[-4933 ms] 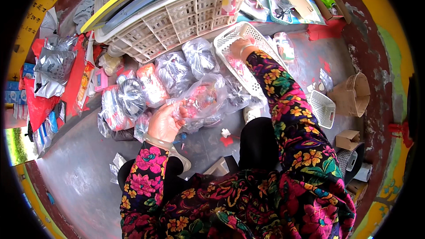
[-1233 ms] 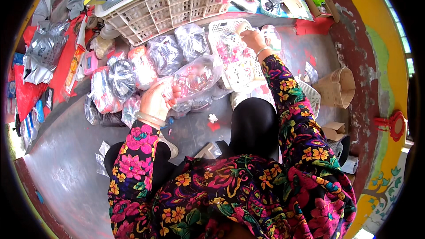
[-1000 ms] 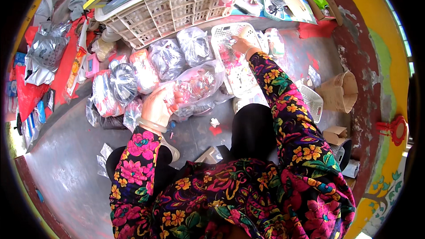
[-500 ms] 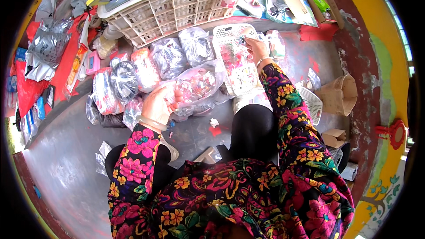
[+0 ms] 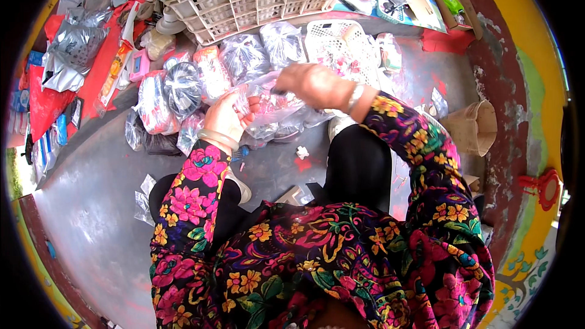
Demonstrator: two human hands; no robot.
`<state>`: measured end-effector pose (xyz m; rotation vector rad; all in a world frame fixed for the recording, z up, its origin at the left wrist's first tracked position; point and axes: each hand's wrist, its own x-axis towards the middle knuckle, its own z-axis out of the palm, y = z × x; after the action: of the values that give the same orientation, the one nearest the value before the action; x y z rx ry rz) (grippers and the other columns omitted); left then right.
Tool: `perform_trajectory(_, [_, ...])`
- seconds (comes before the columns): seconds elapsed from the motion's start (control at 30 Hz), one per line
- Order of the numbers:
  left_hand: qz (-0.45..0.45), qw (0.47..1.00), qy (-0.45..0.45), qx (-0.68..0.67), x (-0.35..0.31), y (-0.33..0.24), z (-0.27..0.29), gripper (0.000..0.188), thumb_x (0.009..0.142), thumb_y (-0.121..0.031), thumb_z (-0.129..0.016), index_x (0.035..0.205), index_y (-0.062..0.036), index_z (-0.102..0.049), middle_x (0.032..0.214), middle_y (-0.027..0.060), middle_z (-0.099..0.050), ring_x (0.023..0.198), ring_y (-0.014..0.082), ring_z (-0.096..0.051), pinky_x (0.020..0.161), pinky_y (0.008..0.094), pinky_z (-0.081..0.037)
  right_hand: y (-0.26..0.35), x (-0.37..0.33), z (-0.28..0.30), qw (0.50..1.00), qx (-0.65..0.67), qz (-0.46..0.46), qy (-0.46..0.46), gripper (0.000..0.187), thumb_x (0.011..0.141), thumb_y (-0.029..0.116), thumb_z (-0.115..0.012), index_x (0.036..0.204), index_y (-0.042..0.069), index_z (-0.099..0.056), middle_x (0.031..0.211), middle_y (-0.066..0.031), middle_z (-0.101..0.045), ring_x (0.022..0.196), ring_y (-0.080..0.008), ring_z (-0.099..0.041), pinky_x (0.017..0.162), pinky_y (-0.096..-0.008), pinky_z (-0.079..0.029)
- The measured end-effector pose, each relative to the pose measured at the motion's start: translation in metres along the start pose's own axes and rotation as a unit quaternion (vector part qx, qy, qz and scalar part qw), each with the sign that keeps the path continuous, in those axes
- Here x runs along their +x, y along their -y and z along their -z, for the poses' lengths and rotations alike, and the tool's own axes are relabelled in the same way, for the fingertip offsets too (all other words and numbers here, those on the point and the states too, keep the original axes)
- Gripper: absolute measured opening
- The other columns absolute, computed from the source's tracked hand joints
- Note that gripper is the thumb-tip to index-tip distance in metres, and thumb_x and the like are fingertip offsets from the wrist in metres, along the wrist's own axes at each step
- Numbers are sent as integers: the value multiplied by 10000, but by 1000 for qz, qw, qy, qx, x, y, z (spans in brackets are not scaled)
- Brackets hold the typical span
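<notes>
My left hand (image 5: 224, 119) is closed on the edge of a clear plastic bag (image 5: 277, 114) that holds small red and pink pieces. Over the bag's opening is my right hand (image 5: 318, 88), slightly smeared by motion, its fingers pinched on a small dark piece (image 5: 278, 91) too tiny to name. Just beyond this hand stands a white perforated plastic basket (image 5: 332, 29), with small red, pink and white items inside; my hand hides its near part.
Several filled plastic bags (image 5: 245, 58) lie beyond and left of my hands. A large cream crate (image 5: 244, 6) stands behind them. At right is a brown paper bag (image 5: 472, 127). A small white piece (image 5: 301, 152) lies on the grey floor (image 5: 97, 219).
My right hand has moved from the white basket leftward and nearer, over the plastic bag, with a small dark piece. My left hand stays at the bag's edge. The view has shifted slightly.
</notes>
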<state>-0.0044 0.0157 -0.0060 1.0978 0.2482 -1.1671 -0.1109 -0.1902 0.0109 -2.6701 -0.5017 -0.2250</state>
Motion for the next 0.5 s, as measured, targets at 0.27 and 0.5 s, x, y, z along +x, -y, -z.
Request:
perform_trajectory(0.27, [5,1000,-20,-13,1,2,-8,265,855,-248,-471,1051,-78,-523,849,97,-593,727,182,-572,611,267,-436,-5,41,-59,962,-164,173,131,133,687,121,-502,806,62,-511,784,-64,-503,771,-229,-550,618,-319,-472])
perform_trajectory(0.5, [5,999,18,-30,-1,7,1,267,850,-216,-440,1034,-38,-515,813,134,-598,683,212,-582,569,280,-460,-4,54,-85,970,-70,-23,232,169,742,127,-480,877,52,-548,881,-130,-565,833,-271,-582,688,-348,-473])
